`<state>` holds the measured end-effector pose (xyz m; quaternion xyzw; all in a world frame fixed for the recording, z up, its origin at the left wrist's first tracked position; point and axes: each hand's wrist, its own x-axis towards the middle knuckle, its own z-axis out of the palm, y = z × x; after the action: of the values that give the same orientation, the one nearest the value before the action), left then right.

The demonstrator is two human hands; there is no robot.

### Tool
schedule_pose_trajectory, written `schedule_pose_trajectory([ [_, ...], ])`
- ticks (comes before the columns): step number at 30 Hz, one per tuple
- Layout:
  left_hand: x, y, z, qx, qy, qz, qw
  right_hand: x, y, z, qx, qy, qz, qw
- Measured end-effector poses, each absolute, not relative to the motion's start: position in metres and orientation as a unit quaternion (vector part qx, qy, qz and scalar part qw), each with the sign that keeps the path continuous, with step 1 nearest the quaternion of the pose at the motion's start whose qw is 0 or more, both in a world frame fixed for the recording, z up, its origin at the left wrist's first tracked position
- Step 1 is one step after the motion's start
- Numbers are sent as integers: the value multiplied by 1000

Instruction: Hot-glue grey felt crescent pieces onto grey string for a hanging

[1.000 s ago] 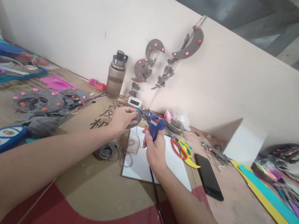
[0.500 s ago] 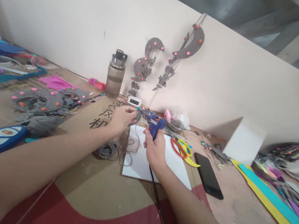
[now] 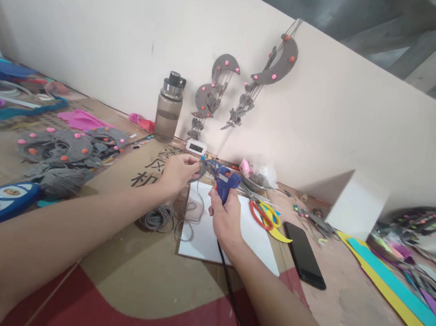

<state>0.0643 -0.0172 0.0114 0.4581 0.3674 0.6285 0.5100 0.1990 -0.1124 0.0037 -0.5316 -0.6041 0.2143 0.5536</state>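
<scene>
My right hand [image 3: 227,221] is wrapped round the handle of a blue glue gun [image 3: 227,178], its nozzle pointing left. My left hand [image 3: 178,176] pinches a small grey felt piece [image 3: 201,171], mostly hidden by the fingers. A tiny blue spot [image 3: 202,158] shows at the top of that piece, close to the nozzle; whether they touch I cannot tell. Thin grey cord [image 3: 201,210] runs down from the felt across a white board [image 3: 223,248]. Left of the board lies a coil of grey cord [image 3: 156,218]. The gun's black cable [image 3: 233,300] trails toward me.
Scissors [image 3: 263,216] and a black phone [image 3: 305,256] lie right of the board. Behind stand a water bottle [image 3: 168,109] and a small digital display [image 3: 196,147]. Grey felt crescents with pompoms [image 3: 280,64] hang on the wall; more felt pieces [image 3: 64,147] lie at left.
Almost nothing differs. Both hands keep their grip, and the glue gun stays close to the felt piece with barely any shift.
</scene>
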Motion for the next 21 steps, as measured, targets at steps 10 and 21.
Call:
schedule_pose_trajectory([
  [10, 65, -15, 10, 457, 366, 637, 501, 200, -111, 4, -537, -592, 213, 561],
  [21, 60, -21, 26, 423, 343, 647, 534, 211, -107, 28, -517, -473, 356, 619],
])
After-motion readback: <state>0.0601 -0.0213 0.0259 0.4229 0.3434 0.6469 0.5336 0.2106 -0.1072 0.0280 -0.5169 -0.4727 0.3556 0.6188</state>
